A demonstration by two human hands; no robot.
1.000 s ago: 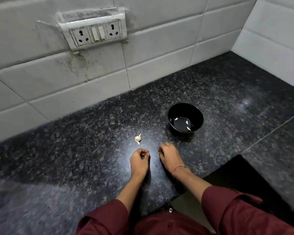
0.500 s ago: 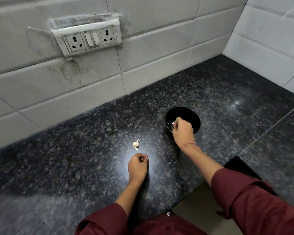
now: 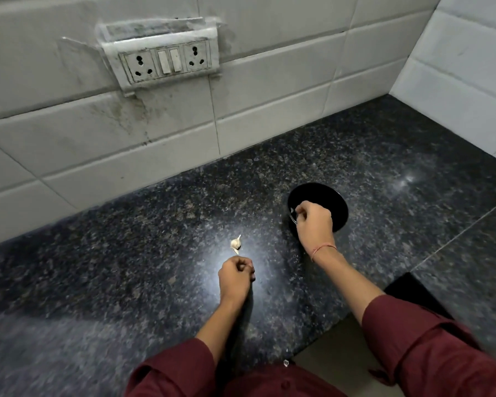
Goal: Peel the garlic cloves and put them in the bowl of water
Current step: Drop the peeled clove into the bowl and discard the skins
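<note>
Over the near rim of the black bowl (image 3: 340, 200), our right hand (image 3: 314, 222) curls its fingers and seems to pinch a small pale garlic clove (image 3: 292, 210). Our left hand (image 3: 235, 277) rests fisted on the granite counter (image 3: 126, 267); whether it hides peel we cannot tell. Just beyond it lies an unpeeled garlic piece (image 3: 236, 243). We should lower close to the water before letting go, so nothing bounces out.
</note>
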